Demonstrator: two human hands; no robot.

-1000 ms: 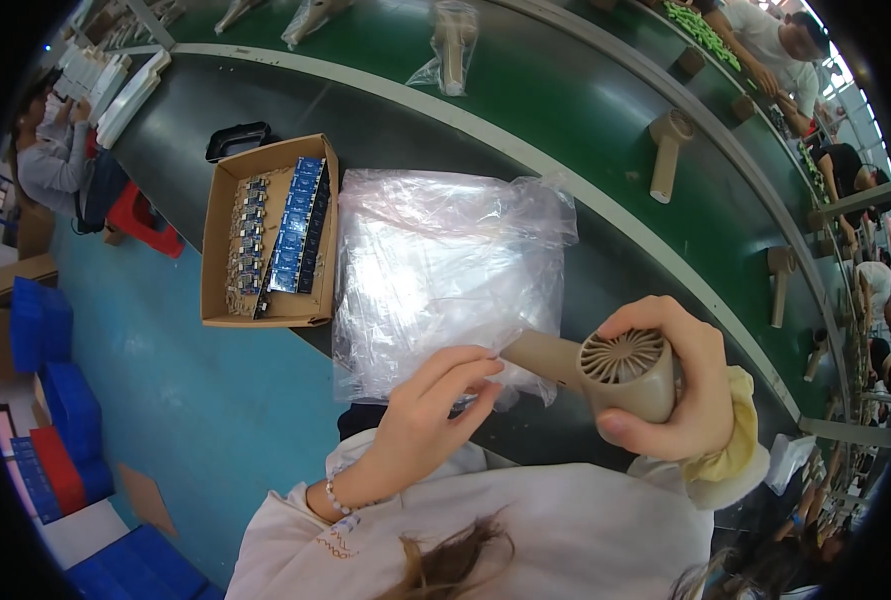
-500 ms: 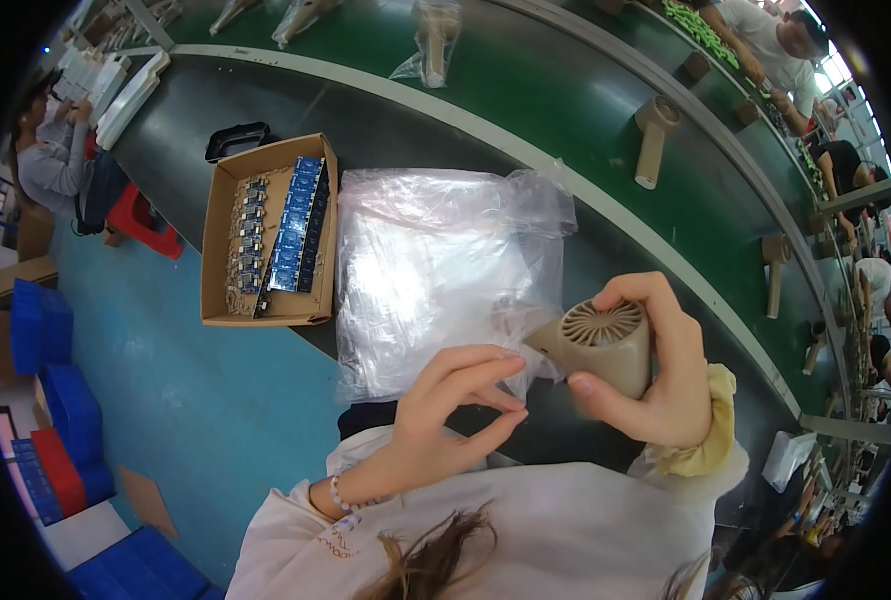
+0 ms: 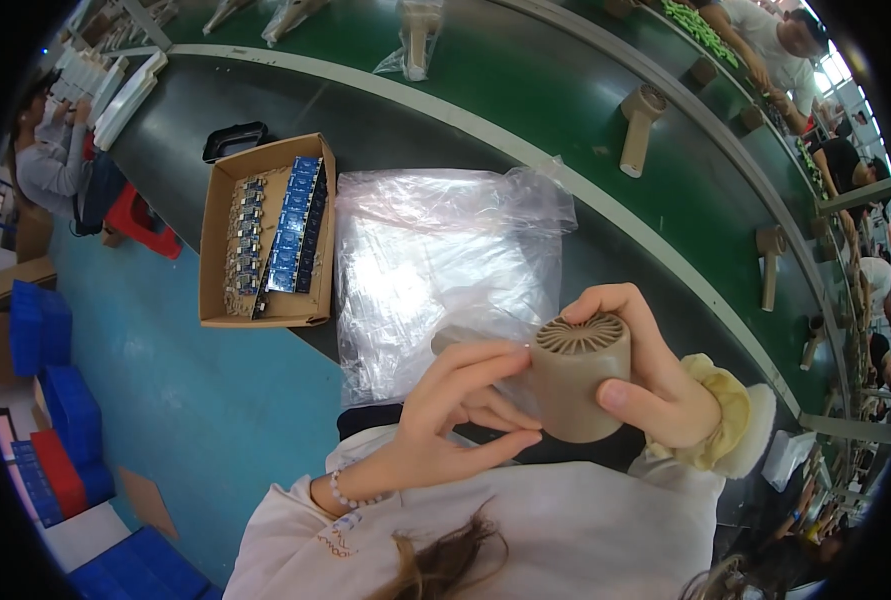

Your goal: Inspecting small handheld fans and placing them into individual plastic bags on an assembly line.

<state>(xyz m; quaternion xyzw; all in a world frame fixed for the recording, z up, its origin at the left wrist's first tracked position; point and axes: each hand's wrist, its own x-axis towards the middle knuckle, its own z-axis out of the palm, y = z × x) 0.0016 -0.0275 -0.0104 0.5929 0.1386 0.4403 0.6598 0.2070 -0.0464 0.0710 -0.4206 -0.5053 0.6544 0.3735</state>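
A beige handheld fan with a round slotted grille is held in front of me, its handle pointing left. My right hand is closed around the fan head, fingers at the grille's far edge and thumb on the side. On the fan's left side, my left hand has its index fingertip and thumb tip against the body. Its curled fingers partly hide the handle, which shows just beyond them. Under and behind the fan lies a stack of clear plastic bags on the dark table.
A cardboard box holds blue circuit boards to the left, with a black tray behind it. Similar fans lie on the green conveyor belt, one bagged. Other people sit at left and far right.
My right hand has turned the fan and brought it left and nearer, showing more of its side. My left fingertips now meet the fan body. Fans on the belt have shifted slightly.
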